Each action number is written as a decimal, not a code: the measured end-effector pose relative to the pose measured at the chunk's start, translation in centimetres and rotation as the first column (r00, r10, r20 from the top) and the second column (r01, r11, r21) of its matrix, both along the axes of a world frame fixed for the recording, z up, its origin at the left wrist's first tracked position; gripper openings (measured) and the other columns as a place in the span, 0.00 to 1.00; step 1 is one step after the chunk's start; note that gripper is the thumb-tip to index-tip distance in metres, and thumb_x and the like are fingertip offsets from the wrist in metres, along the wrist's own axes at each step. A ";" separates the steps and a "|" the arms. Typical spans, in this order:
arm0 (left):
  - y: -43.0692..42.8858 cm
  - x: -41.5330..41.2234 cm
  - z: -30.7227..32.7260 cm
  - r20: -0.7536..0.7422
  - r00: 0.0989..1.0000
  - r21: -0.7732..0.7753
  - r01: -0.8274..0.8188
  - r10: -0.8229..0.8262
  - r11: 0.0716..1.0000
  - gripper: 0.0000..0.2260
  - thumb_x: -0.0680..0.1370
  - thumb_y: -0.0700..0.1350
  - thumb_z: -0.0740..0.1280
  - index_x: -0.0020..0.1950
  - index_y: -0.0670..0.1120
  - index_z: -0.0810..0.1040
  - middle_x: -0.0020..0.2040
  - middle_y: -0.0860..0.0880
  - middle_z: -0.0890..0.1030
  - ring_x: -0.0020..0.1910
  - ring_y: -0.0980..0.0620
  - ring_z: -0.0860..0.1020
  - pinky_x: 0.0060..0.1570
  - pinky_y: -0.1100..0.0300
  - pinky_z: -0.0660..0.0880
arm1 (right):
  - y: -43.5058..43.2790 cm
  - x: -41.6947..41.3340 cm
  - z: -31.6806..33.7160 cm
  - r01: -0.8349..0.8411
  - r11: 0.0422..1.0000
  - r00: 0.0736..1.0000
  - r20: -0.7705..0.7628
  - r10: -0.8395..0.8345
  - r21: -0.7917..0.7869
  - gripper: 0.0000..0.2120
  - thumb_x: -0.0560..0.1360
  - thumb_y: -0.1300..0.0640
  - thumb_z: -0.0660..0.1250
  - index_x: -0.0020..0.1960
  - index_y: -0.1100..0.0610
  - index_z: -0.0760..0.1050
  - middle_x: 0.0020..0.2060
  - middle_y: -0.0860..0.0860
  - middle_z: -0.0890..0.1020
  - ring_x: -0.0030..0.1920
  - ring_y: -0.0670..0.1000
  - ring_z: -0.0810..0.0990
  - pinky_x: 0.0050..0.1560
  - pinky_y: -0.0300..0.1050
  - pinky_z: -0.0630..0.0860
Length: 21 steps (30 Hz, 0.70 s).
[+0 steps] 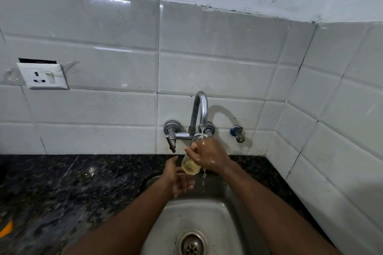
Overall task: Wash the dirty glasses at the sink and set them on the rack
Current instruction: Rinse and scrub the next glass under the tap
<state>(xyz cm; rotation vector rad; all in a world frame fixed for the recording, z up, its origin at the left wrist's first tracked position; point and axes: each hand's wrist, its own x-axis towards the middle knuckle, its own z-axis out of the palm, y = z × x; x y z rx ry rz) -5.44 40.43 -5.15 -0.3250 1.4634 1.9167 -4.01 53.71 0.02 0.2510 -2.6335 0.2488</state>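
right hand (209,156) gripping glass (190,164), seemingly yellowish

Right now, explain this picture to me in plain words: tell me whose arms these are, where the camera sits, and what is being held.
There is no machine here. A person wears one wide-angle camera on the head, looking forward and down, so the two bare arms coming in from the bottom are their own.

The right hand grips a clear glass under running water from the chrome tap. The glass looks yellowish near its base. The left hand is open just beneath it, near or touching the base.

Below is a steel sink with its drain, set in a dark speckled counter. White wall tiles carry a socket. No rack shows in this view.
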 end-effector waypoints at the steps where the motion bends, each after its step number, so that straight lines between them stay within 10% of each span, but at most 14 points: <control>1: 0.6 0.3 0.2 0.039 0.998 0.117 -0.058 0.054 0.991 0.28 0.81 0.61 0.53 0.52 0.38 0.80 0.45 0.38 0.82 0.41 0.41 0.79 0.38 0.54 0.76 | -0.1 0.1 -0.2 -0.007 0.990 1.000 -0.005 0.007 -0.144 0.18 0.78 0.48 0.65 0.32 0.55 0.79 0.28 0.51 0.79 0.28 0.47 0.73 0.32 0.43 0.68; 4: 2.1 0.0 1.6 0.002 0.976 0.288 -0.207 0.216 0.935 0.25 0.81 0.58 0.56 0.49 0.38 0.81 0.37 0.41 0.81 0.29 0.47 0.77 0.27 0.59 0.74 | -1.3 1.3 -1.2 0.053 0.803 0.996 -0.021 -0.081 -0.594 0.17 0.77 0.50 0.68 0.33 0.56 0.79 0.27 0.51 0.80 0.27 0.47 0.78 0.31 0.44 0.74; 6: 2.5 -0.8 2.6 -0.278 0.928 0.017 -0.252 0.246 0.968 0.18 0.81 0.54 0.60 0.48 0.40 0.81 0.39 0.42 0.83 0.31 0.46 0.80 0.30 0.54 0.78 | -1.8 2.3 -2.0 0.138 0.396 0.983 0.078 -0.164 -0.908 0.13 0.75 0.52 0.71 0.38 0.61 0.82 0.29 0.55 0.83 0.29 0.48 0.81 0.34 0.42 0.77; 8: 2.4 -1.7 3.8 -0.663 0.748 -0.398 -0.390 0.033 0.831 0.17 0.80 0.54 0.62 0.46 0.41 0.81 0.40 0.44 0.83 0.35 0.47 0.80 0.36 0.54 0.79 | -2.2 3.0 -3.1 0.247 -0.052 0.951 0.252 -0.178 -0.968 0.12 0.73 0.51 0.73 0.40 0.61 0.82 0.31 0.56 0.84 0.29 0.49 0.80 0.34 0.40 0.76; 11: 2.1 -2.5 5.6 -0.808 0.467 -0.565 -0.446 -0.359 0.694 0.17 0.77 0.57 0.62 0.39 0.45 0.79 0.35 0.49 0.80 0.34 0.50 0.78 0.37 0.57 0.77 | -2.4 3.2 -4.8 0.420 -0.197 0.894 0.441 -0.076 -0.886 0.18 0.74 0.44 0.70 0.42 0.60 0.82 0.33 0.55 0.84 0.29 0.50 0.80 0.31 0.43 0.75; 14: 1.8 -2.9 5.9 -0.770 0.479 -0.622 -0.413 -0.422 0.666 0.18 0.78 0.57 0.61 0.38 0.45 0.78 0.37 0.47 0.82 0.34 0.51 0.77 0.33 0.60 0.71 | -2.0 2.7 -5.2 0.393 0.089 0.920 0.390 -0.046 -0.915 0.20 0.71 0.39 0.65 0.52 0.54 0.81 0.46 0.54 0.85 0.47 0.55 0.84 0.49 0.53 0.80; 18: 1.9 -2.8 5.6 -0.696 0.678 -0.623 -0.404 -0.238 0.670 0.22 0.79 0.57 0.60 0.59 0.40 0.79 0.54 0.40 0.82 0.50 0.42 0.80 0.41 0.58 0.68 | -0.4 2.6 -4.4 0.189 0.840 0.947 0.321 -0.018 -0.509 0.31 0.68 0.42 0.73 0.67 0.50 0.69 0.60 0.48 0.78 0.56 0.47 0.78 0.56 0.47 0.78; 21: 1.8 -2.9 5.2 -0.658 0.731 -0.587 -0.346 -0.182 0.732 0.21 0.80 0.54 0.59 0.65 0.41 0.76 0.49 0.44 0.81 0.40 0.51 0.77 0.34 0.61 0.69 | -0.2 2.2 -3.6 0.196 0.964 0.972 0.165 -0.167 -0.181 0.30 0.67 0.38 0.72 0.63 0.51 0.69 0.56 0.48 0.79 0.53 0.49 0.79 0.51 0.49 0.80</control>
